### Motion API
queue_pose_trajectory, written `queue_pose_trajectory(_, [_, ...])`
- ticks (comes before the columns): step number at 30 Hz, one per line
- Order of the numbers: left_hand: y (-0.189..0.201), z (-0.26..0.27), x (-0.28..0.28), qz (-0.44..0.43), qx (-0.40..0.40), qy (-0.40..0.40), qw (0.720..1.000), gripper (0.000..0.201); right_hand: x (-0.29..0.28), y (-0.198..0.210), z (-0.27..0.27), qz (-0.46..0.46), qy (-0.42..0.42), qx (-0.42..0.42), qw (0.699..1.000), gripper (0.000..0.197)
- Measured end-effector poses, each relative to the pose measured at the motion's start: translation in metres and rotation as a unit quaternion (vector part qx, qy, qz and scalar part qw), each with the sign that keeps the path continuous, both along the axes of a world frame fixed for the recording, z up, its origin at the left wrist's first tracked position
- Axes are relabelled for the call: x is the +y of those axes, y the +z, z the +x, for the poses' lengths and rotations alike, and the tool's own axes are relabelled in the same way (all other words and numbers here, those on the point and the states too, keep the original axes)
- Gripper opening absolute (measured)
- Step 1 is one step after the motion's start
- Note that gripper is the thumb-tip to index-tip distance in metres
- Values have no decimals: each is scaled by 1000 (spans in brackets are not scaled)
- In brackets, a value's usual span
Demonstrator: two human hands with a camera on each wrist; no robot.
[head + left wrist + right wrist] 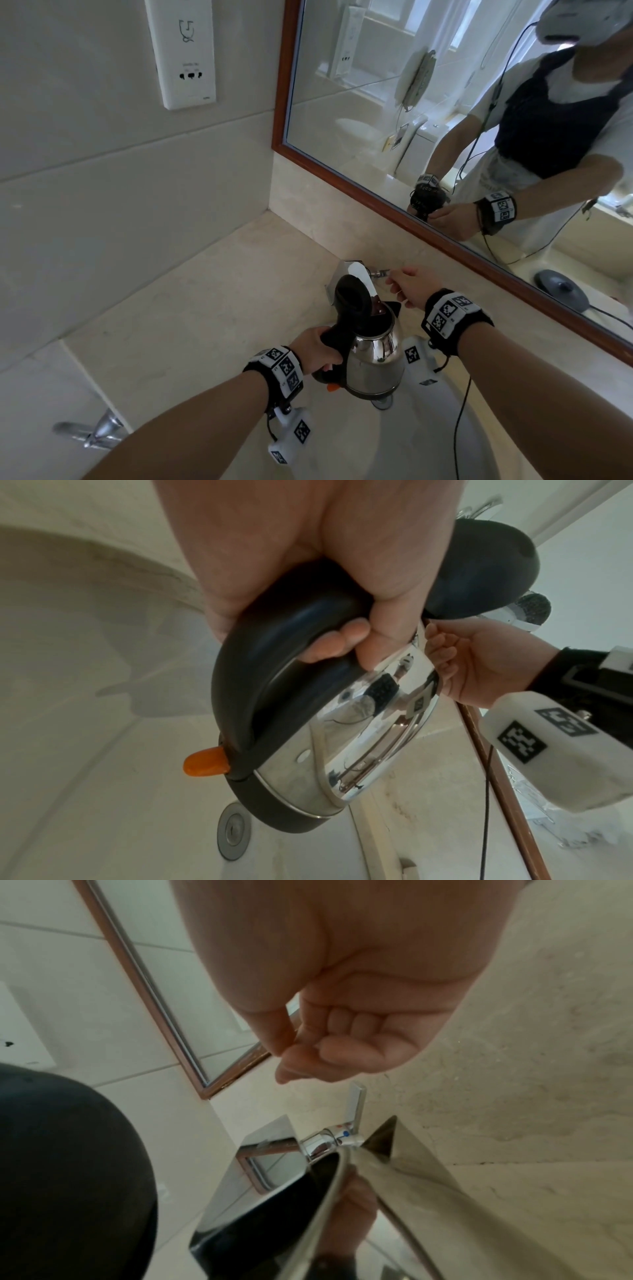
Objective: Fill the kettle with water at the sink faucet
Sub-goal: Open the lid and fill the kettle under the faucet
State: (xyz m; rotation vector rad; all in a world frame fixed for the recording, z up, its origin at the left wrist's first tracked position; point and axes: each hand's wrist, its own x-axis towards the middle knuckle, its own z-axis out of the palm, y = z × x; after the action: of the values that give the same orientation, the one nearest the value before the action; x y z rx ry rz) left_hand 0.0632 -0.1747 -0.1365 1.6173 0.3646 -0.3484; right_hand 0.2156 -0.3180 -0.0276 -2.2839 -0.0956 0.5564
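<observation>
Beige marble surface [205, 308] below a mirror [445, 120]: left hand [315, 349] grips the kettle [373, 359] by its handle, lid up under the faucet [356, 274]. Right hand [411, 286], fingers loosely curled and holding nothing, hovers at two o'clock, nearer the lever [356, 1107].

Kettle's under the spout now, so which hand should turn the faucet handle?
Right. The right hand hovers empty beside the faucet handle, fingers loosely curled, while the left hand grips the kettle by its handle over the basin.
</observation>
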Motion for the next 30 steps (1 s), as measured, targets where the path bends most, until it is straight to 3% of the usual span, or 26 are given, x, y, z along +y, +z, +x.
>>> queue_pose_trajectory(30, [5,-1,-5,35,11,-11,999,23,-7,12,-25,-13,20,8,1000,29])
